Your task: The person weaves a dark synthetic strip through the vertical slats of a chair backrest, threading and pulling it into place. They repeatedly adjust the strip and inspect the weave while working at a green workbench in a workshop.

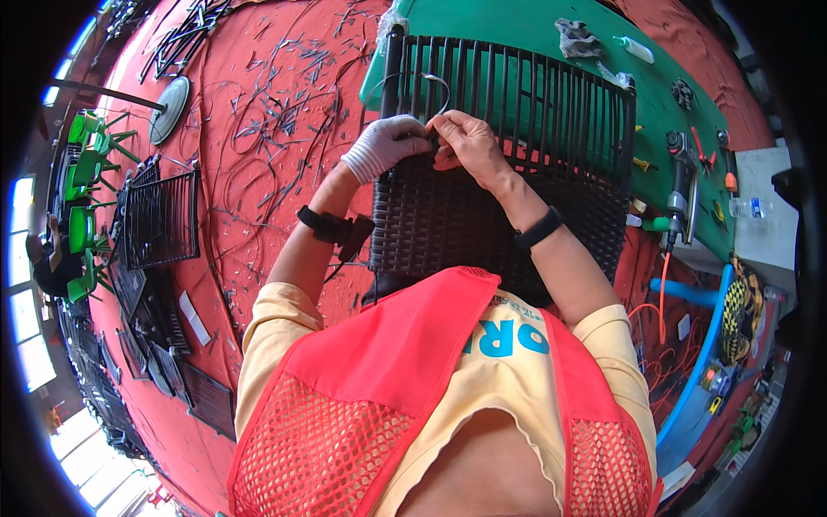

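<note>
Here's the green table (508,17), and showing against it the woven panel (482,215), its upper slats bare; up at that panel's left side my gloved left hand (389,146) curls in (what it clasps, I can't tell), my bare right hand (469,148) pinching the thin strip (428,76), which loops above my fingers: best drawn snug, I'd say, flat and untwisted.

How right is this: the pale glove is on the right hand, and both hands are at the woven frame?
Not quite: the head view shows the pale glove on the left hand; the right hand is ungloved. Both hands are at the woven frame.
</note>
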`<move>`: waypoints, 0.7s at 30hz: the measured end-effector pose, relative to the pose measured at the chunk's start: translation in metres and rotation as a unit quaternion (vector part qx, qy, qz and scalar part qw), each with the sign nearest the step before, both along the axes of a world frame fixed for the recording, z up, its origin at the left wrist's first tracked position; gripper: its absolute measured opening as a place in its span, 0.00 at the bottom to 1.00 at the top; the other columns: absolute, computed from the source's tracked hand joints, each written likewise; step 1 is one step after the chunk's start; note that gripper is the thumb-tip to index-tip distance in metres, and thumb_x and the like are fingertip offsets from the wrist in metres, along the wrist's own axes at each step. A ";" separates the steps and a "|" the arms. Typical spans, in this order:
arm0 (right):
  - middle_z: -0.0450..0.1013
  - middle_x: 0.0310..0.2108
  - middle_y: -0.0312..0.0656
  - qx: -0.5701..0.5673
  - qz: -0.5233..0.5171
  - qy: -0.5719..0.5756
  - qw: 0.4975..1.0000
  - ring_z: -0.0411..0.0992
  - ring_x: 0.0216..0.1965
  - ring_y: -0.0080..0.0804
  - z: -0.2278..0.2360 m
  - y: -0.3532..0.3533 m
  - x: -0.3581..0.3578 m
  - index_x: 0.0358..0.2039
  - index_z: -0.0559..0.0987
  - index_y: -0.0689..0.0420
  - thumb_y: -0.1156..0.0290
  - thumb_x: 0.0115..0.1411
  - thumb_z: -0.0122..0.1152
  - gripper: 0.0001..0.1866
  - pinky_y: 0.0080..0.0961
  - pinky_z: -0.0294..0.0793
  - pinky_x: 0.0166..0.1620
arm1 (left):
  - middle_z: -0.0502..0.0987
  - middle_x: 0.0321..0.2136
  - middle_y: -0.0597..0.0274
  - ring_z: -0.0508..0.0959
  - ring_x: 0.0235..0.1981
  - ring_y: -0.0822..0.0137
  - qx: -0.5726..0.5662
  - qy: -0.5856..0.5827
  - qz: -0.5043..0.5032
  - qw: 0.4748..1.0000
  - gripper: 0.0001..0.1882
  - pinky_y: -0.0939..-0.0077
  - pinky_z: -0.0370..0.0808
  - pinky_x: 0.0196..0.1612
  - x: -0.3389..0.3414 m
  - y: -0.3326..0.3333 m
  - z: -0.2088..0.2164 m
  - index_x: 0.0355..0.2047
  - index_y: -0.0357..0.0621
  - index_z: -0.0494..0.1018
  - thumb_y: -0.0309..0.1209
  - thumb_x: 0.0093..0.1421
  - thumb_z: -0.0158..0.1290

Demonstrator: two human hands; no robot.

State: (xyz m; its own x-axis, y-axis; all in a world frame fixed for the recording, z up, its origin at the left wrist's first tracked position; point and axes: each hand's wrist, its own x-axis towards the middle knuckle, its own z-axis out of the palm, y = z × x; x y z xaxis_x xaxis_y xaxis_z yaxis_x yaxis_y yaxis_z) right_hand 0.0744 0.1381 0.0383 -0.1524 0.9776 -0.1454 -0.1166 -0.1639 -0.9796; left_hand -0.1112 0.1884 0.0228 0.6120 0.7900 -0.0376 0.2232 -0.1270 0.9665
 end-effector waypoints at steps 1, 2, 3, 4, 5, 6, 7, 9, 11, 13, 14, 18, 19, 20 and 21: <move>0.65 0.23 0.31 -0.013 -0.002 -0.024 1.000 0.71 0.21 0.17 0.001 0.002 0.002 0.40 0.77 0.58 0.58 0.65 0.49 0.16 0.21 0.80 0.26 | 0.75 0.26 0.69 0.72 0.29 0.78 -0.027 -0.026 0.027 0.999 0.08 0.81 0.71 0.34 -0.001 -0.004 -0.001 0.35 0.39 0.76 0.29 0.56 0.58; 0.66 0.23 0.32 -0.028 -0.031 -0.030 0.999 0.71 0.21 0.17 0.001 0.004 0.003 0.40 0.77 0.59 0.58 0.66 0.49 0.17 0.21 0.79 0.26 | 0.74 0.25 0.69 0.72 0.28 0.78 -0.053 -0.062 0.044 0.996 0.08 0.81 0.71 0.33 -0.001 -0.006 -0.001 0.34 0.39 0.76 0.29 0.55 0.59; 0.66 0.23 0.32 -0.042 -0.058 -0.033 0.997 0.71 0.21 0.17 0.001 0.005 0.005 0.41 0.77 0.59 0.58 0.66 0.49 0.18 0.21 0.79 0.25 | 0.74 0.24 0.71 0.71 0.25 0.81 -0.062 -0.069 0.089 0.992 0.07 0.84 0.69 0.29 -0.003 -0.007 -0.001 0.34 0.40 0.76 0.29 0.56 0.59; 0.66 0.23 0.32 -0.043 -0.083 -0.029 0.995 0.71 0.21 0.18 0.000 0.005 0.006 0.42 0.77 0.60 0.58 0.66 0.48 0.18 0.21 0.79 0.25 | 0.74 0.23 0.71 0.70 0.24 0.81 -0.078 -0.091 0.112 0.986 0.07 0.84 0.69 0.28 -0.003 -0.008 -0.001 0.33 0.41 0.76 0.29 0.56 0.59; 0.68 0.23 0.33 -0.072 -0.087 -0.029 0.993 0.72 0.21 0.18 -0.001 0.004 0.008 0.44 0.76 0.62 0.59 0.66 0.47 0.19 0.20 0.78 0.24 | 0.74 0.23 0.71 0.70 0.23 0.81 -0.097 -0.107 0.136 0.980 0.06 0.85 0.68 0.27 -0.002 -0.009 -0.002 0.33 0.42 0.76 0.29 0.56 0.59; 0.69 0.23 0.33 -0.058 -0.071 -0.043 0.995 0.72 0.21 0.19 -0.002 0.003 0.008 0.44 0.76 0.62 0.60 0.66 0.47 0.18 0.20 0.78 0.24 | 0.74 0.23 0.71 0.70 0.22 0.82 -0.116 -0.118 0.168 0.972 0.06 0.85 0.68 0.26 -0.002 -0.009 -0.002 0.33 0.42 0.76 0.30 0.56 0.58; 0.69 0.23 0.33 -0.047 -0.063 -0.064 0.995 0.72 0.21 0.19 -0.003 0.002 0.007 0.45 0.75 0.62 0.60 0.66 0.47 0.18 0.20 0.78 0.24 | 0.75 0.22 0.72 0.69 0.21 0.82 -0.117 -0.138 0.182 0.967 0.05 0.87 0.66 0.24 -0.001 -0.010 -0.002 0.32 0.43 0.76 0.30 0.57 0.58; 0.70 0.23 0.34 -0.029 -0.054 -0.093 0.994 0.72 0.21 0.21 -0.005 0.000 0.005 0.46 0.74 0.63 0.64 0.66 0.47 0.17 0.19 0.77 0.24 | 0.75 0.22 0.72 0.69 0.20 0.82 -0.122 -0.147 0.193 0.962 0.06 0.87 0.66 0.23 0.000 -0.010 -0.002 0.32 0.42 0.76 0.30 0.57 0.58; 0.71 0.23 0.35 -0.034 -0.077 -0.103 0.991 0.72 0.20 0.21 -0.004 -0.002 0.003 0.47 0.74 0.64 0.65 0.66 0.46 0.17 0.19 0.77 0.23 | 0.75 0.22 0.71 0.69 0.19 0.82 -0.127 -0.153 0.200 0.959 0.06 0.87 0.66 0.23 0.001 -0.011 0.000 0.32 0.42 0.76 0.30 0.57 0.58; 0.72 0.23 0.38 -0.076 -0.091 -0.102 0.988 0.73 0.19 0.24 -0.001 -0.003 0.001 0.50 0.72 0.64 0.68 0.66 0.44 0.17 0.20 0.77 0.23 | 0.75 0.22 0.71 0.69 0.19 0.82 -0.135 -0.154 0.211 0.956 0.05 0.87 0.66 0.22 0.002 -0.012 0.002 0.32 0.42 0.76 0.29 0.57 0.58; 0.72 0.23 0.39 -0.082 -0.070 -0.099 0.989 0.73 0.18 0.25 0.001 -0.004 0.000 0.51 0.71 0.64 0.68 0.66 0.44 0.18 0.20 0.77 0.22 | 0.75 0.22 0.71 0.70 0.20 0.82 -0.120 -0.136 0.213 0.960 0.05 0.87 0.66 0.23 0.004 -0.014 0.003 0.31 0.41 0.76 0.29 0.57 0.58; 0.75 0.24 0.44 -0.160 -0.024 -0.023 0.987 0.75 0.18 0.31 0.002 -0.002 0.003 0.46 0.71 0.65 0.68 0.64 0.43 0.16 0.26 0.78 0.21 | 0.76 0.20 0.68 0.73 0.22 0.79 -0.013 -0.110 0.214 0.971 0.07 0.82 0.71 0.26 0.022 -0.018 -0.003 0.29 0.37 0.77 0.29 0.55 0.59; 0.74 0.24 0.43 -0.166 -0.030 0.020 0.985 0.74 0.18 0.31 0.000 0.000 0.004 0.44 0.72 0.65 0.68 0.63 0.44 0.15 0.27 0.78 0.21 | 0.76 0.20 0.65 0.74 0.22 0.77 0.022 -0.063 0.246 0.967 0.07 0.80 0.71 0.26 0.028 -0.019 -0.006 0.28 0.38 0.77 0.29 0.54 0.59; 0.74 0.23 0.41 -0.160 -0.029 0.071 0.984 0.74 0.18 0.30 -0.002 0.001 0.005 0.42 0.73 0.64 0.68 0.63 0.45 0.14 0.28 0.78 0.21 | 0.76 0.20 0.62 0.74 0.21 0.75 0.070 -0.033 0.266 0.961 0.06 0.78 0.72 0.27 0.033 -0.020 -0.009 0.27 0.39 0.77 0.29 0.53 0.59; 0.71 0.20 0.36 -0.178 -0.052 0.115 0.976 0.71 0.17 0.25 -0.005 0.003 0.007 0.36 0.74 0.60 0.69 0.61 0.46 0.10 0.28 0.78 0.22 | 0.77 0.20 0.58 0.75 0.21 0.72 0.107 0.005 0.287 0.952 0.06 0.77 0.72 0.27 0.038 -0.020 -0.012 0.26 0.39 0.77 0.29 0.52 0.60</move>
State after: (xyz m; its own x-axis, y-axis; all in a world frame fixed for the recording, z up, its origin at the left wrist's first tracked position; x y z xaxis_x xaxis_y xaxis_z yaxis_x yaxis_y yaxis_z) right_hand 0.0812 0.1412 0.0331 -0.1232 0.8836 -0.4517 -0.3618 -0.4638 -0.8087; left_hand -0.0735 0.1680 0.0111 0.0783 0.9841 0.1593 0.3242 -0.1762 0.9294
